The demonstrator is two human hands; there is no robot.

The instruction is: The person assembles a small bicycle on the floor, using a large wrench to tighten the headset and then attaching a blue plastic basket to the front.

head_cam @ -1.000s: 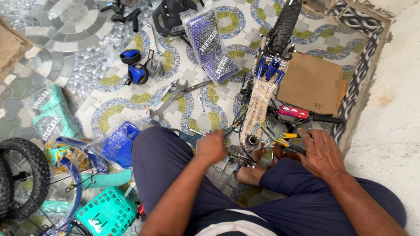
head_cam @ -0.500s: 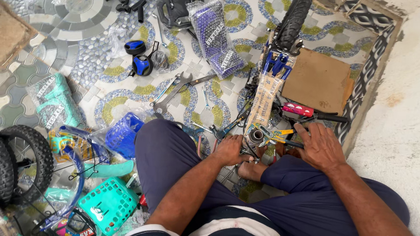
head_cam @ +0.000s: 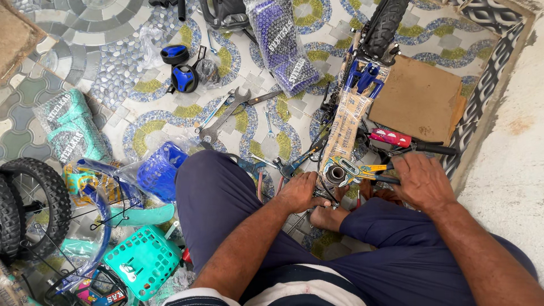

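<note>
Beside the round metal tube end point(head_cam: 334, 174) of the paper-wrapped bike frame point(head_cam: 347, 127):
Left hand point(head_cam: 299, 192): fingers curled on the frame's bottom.
Right hand point(head_cam: 422, 182): fingers closed around yellow-handled pliers point(head_cam: 362, 168).
Risk: pliers may slip and pinch the bare foot point(head_cam: 327, 216) just below.

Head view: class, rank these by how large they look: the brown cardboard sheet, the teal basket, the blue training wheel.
1. Brown cardboard sheet
2. Teal basket, though it lies nearer the camera, so its true size is unsure
3. Blue training wheel

Seated cross-legged, both forearms reaching forward and down between the knees. Left hand point(head_cam: 300, 191) palm down, fingers point(head_cam: 315, 180) curled closed. Right hand point(head_cam: 422, 182) knuckles up, fingers point(head_cam: 400, 168) clenched, well apart from the left fingers.
</note>
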